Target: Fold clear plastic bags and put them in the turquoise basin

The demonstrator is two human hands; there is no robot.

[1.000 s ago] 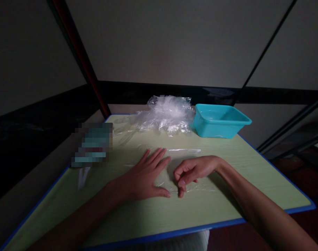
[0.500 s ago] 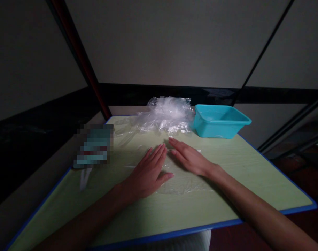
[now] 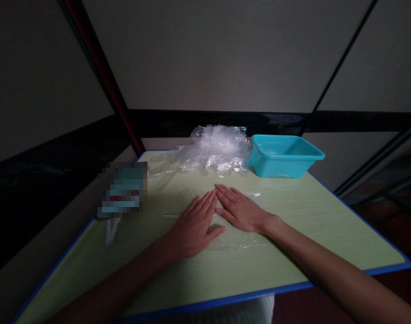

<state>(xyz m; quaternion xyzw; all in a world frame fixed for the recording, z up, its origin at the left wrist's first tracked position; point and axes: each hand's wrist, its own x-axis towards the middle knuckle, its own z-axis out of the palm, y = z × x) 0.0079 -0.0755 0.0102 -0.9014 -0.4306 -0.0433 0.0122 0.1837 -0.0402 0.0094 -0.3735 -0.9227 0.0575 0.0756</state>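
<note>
A thin clear plastic bag (image 3: 237, 240) lies spread on the pale green tabletop (image 3: 313, 220), partly covered by both hands. My left hand (image 3: 195, 225) rests flat on it, fingers stretched out and thumb apart. Beside it my right hand (image 3: 241, 208) also lies flat with fingers extended, its fingertips touching or nearly touching those of the left. Neither hand grips anything. The sheet is hard to make out under the palms, and only its creases and shiny edges show.
A heap of crumpled clear plastic bags (image 3: 219, 150) sits at the back of the table. To its right stands a turquoise plastic basin (image 3: 281, 164). At the left edge is a blurred-out object (image 3: 124, 189) with a white strip (image 3: 112, 230) below it. A wall rises behind.
My right hand has come down flat onto the plastic and slightly nearer to me, its fingers now meeting the left fingertips. My left hand has hardly moved.
</note>
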